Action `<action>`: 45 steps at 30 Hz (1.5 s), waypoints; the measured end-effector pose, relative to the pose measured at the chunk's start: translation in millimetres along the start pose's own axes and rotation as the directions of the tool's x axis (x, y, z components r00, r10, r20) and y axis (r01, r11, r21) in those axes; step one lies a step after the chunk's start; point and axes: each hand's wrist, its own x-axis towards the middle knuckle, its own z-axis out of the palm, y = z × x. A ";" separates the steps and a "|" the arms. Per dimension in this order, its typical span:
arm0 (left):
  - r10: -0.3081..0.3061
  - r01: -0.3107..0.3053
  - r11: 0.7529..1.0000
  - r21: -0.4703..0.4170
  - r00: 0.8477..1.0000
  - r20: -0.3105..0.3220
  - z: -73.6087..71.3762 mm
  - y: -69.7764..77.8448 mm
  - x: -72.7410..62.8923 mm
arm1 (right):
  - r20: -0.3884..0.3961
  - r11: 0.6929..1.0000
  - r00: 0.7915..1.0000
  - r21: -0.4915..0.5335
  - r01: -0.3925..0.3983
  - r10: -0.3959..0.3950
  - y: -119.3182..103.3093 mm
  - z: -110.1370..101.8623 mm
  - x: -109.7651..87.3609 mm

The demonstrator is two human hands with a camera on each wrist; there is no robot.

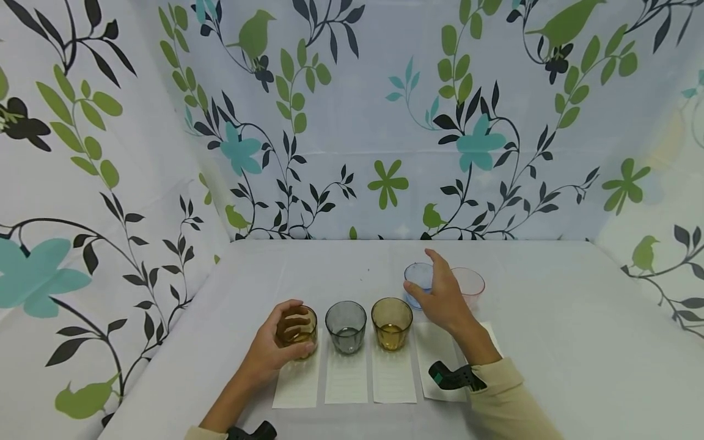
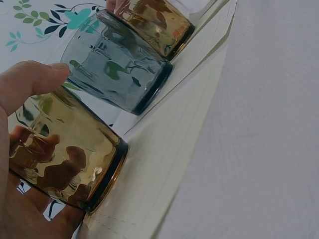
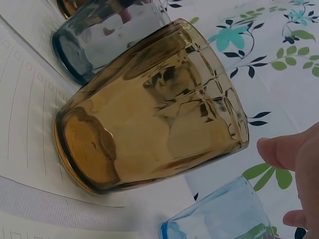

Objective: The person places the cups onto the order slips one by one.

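At the row's left end, my left hand [image 1: 269, 351] grips an amber glass [image 1: 307, 324], fingers behind it and thumb across the front. In the left wrist view this amber glass [image 2: 75, 154] stands on a paper strip. Beside it are a grey glass [image 1: 346, 327] and a second amber glass [image 1: 392, 324], both upright. My right hand [image 1: 444, 302] is spread over a light blue glass [image 1: 414, 299], hiding part of it; whether they touch is unclear. In the right wrist view, thumb and fingertips show above the blue glass [image 3: 219, 214] with space between. A pale pink glass [image 1: 470, 284] stands just right.
Lined paper strips lie side by side, such as the left one [image 1: 294, 388] and the one [image 1: 440, 345] near my right forearm, which covers part of the strips. The white table [image 1: 550, 305] meets a patterned cloth [image 1: 385, 122] behind.
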 end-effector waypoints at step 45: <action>0.003 -0.003 1.000 0.004 1.000 -0.002 -0.1 0.6 0.2 | -0.064 0.986 0.992 0.138 -0.098 0.108 16.6 25.8 2.4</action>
